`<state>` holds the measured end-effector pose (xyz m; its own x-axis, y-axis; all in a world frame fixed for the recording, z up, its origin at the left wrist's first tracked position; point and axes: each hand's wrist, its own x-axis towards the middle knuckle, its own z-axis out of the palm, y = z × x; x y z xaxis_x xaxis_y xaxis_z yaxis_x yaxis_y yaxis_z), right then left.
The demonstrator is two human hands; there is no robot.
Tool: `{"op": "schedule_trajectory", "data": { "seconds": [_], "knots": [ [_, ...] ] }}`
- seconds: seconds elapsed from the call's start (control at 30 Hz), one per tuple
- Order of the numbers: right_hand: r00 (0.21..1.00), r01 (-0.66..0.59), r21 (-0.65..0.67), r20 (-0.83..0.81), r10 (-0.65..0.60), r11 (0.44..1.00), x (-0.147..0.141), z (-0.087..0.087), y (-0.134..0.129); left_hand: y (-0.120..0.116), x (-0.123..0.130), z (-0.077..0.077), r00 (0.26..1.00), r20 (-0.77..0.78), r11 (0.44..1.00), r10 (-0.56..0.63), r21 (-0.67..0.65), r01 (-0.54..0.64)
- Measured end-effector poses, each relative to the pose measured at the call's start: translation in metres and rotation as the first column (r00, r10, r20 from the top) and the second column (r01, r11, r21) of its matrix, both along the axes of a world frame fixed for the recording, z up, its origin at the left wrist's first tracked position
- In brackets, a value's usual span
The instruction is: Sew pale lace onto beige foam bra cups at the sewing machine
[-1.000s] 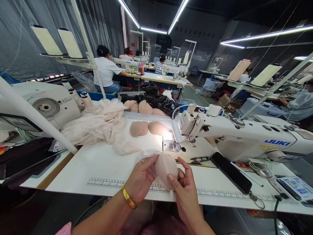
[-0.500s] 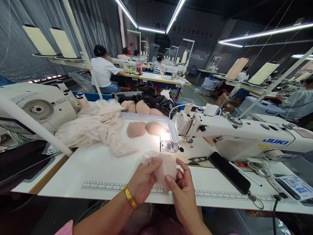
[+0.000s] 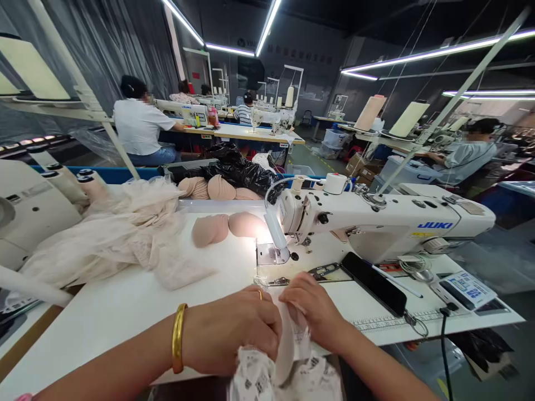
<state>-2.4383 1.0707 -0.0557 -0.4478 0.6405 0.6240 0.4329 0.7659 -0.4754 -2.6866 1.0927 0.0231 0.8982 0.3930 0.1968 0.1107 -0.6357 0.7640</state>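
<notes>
My left hand, with a gold bangle at the wrist, is closed on a pale bra cup at the table's front edge. From the other side my right hand grips the same piece, its fingers bent around sheer fabric. White lace hangs below both hands, over the edge. Just beyond them stands the white JUKI sewing machine, its lamp shining on the metal needle plate. Left of the plate lie beige cups in a small stack. My fingertips are partly hidden.
A heap of sheer beige lace fabric covers the table's left part. Thread snips, a black phone and a white pen lie on the right. More cups and a black plastic bag are behind. Co-workers sit farther off.
Both hands have turned over and come nearer to me, bringing the cup to the table's front edge. Lace now hangs below it. The whole view has swung to the right.
</notes>
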Motion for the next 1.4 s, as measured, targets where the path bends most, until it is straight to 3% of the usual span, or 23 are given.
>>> {"op": "schedule_trajectory", "data": {
  "seconds": [0.07,0.1,0.2,0.3,0.5,0.83,1.17,1.4],
  "knots": [
    [0.967,-0.009,0.27,0.248,-0.061,0.963,0.009,0.001,0.032,0.02,0.007,-0.006,0.994,-0.105,0.986,-0.017,0.165,0.034],
    [0.936,-0.025,0.332,0.34,-0.095,0.943,0.012,0.001,0.046,0.032,0.012,-0.01,0.983,-0.184,0.966,-0.005,0.254,0.052],
    [0.88,-0.016,0.331,0.453,-0.144,0.944,0.018,-0.005,0.075,0.064,0.023,-0.024,0.917,-0.393,0.91,0.06,0.398,0.111],
    [0.888,0.033,0.238,0.438,-0.138,0.971,0.025,-0.01,0.079,0.079,0.025,-0.03,0.888,-0.452,0.911,0.086,0.397,0.114],
    [0.907,0.067,0.114,0.408,-0.108,0.991,0.036,-0.012,0.072,0.073,0.025,-0.029,0.907,-0.4,0.93,0.134,0.366,0.024],
    [0.88,0.144,0.125,0.437,-0.185,0.982,0.039,-0.014,0.076,0.072,0.034,-0.035,0.892,-0.412,0.928,0.187,0.371,-0.023],
    [0.877,0.13,0.154,0.442,-0.186,0.98,0.037,-0.015,0.074,0.08,0.028,-0.042,0.915,-0.379,0.911,0.139,0.412,0.032],
    [0.876,0.146,0.179,0.433,-0.211,0.973,0.037,-0.015,0.074,0.086,0.025,-0.039,0.933,-0.335,0.905,0.128,0.424,0.028]
  ]
}}
